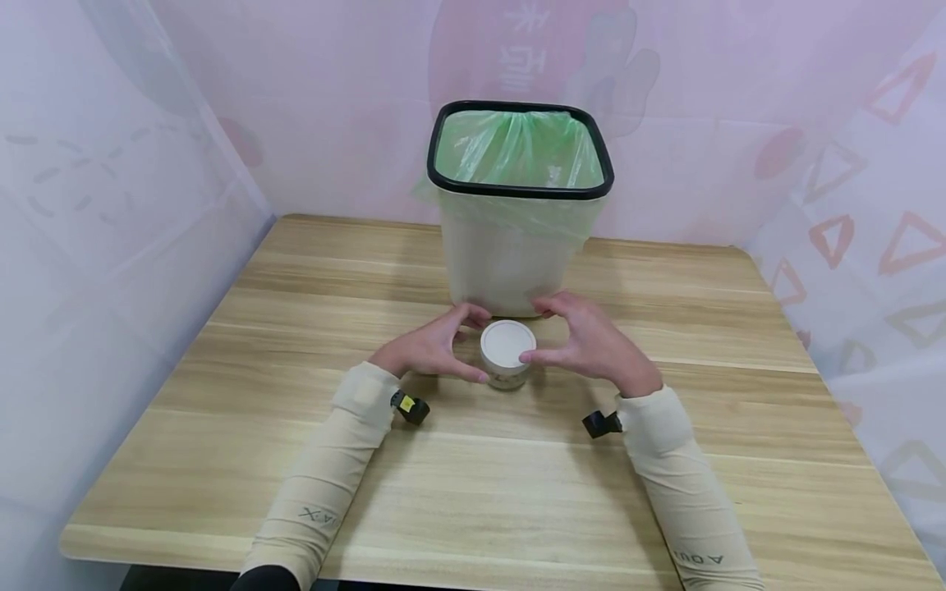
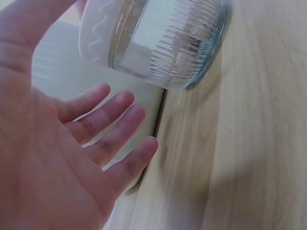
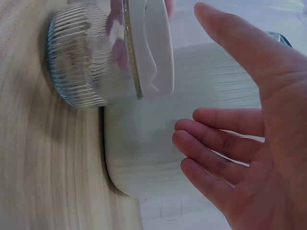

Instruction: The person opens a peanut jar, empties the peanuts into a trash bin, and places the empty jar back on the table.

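A ribbed clear glass jar (image 1: 507, 381) with a white lid (image 1: 507, 343) stands upright on the wooden table, just in front of a bin. To its left is my left hand (image 1: 429, 346), fingers spread and gently bent, thumb toward the jar's near side. My right hand (image 1: 591, 343) mirrors it on the other side, its thumb overlapping the lid's edge in the head view. Both wrist views show the palms facing the jar (image 2: 177, 43), with a gap between the fingers and the glass (image 3: 91, 57). Something brownish shows low inside the glass.
The pale bin (image 1: 510, 254) with a black rim (image 1: 521, 190) and green liner (image 1: 517, 148) rises right behind the jar. Printed cloth walls (image 1: 332, 123) close off the back and sides of the wooden table (image 1: 473, 492).
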### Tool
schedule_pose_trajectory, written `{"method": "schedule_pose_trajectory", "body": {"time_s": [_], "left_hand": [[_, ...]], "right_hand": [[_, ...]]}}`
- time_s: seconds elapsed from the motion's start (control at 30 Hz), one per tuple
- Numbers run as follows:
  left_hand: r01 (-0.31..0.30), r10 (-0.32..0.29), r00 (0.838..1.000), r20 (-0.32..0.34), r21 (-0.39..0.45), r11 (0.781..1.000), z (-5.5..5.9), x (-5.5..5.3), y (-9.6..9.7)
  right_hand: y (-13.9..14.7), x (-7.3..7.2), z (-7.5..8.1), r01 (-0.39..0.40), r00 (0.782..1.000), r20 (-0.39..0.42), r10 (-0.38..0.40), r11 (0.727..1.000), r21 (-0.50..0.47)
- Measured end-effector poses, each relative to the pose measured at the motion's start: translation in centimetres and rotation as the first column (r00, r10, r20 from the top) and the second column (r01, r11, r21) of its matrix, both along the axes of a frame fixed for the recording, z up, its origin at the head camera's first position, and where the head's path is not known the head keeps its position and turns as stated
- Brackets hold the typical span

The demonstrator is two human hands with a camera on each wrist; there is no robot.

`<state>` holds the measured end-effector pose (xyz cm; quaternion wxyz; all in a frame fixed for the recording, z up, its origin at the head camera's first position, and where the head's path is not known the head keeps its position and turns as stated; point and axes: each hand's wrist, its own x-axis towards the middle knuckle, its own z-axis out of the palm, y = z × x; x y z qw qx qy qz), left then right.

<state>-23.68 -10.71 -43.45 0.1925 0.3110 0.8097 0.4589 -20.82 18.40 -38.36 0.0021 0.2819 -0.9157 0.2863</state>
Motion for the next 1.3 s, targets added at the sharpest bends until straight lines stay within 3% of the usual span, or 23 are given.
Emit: {"method": "schedule_pose_trajectory", "body": {"time_s": [0.67, 1.3], "left_hand": [[-0.007, 0.006, 0.999, 0.046, 0.021, 1.000, -0.9, 0.0, 0.6], [0.042, -0.050, 0.995, 0.091, 0.091, 0.995, -1.7, 0.2, 1.7]], "right_hand": [[-0.8, 0.1, -0.7, -0.034, 0.999, 0.000, 0.034, 0.999, 0.030], [-1.2, 0.2, -1.3, -0.033, 0.999, 0.006, 0.032, 0.998, 0.056]]}}
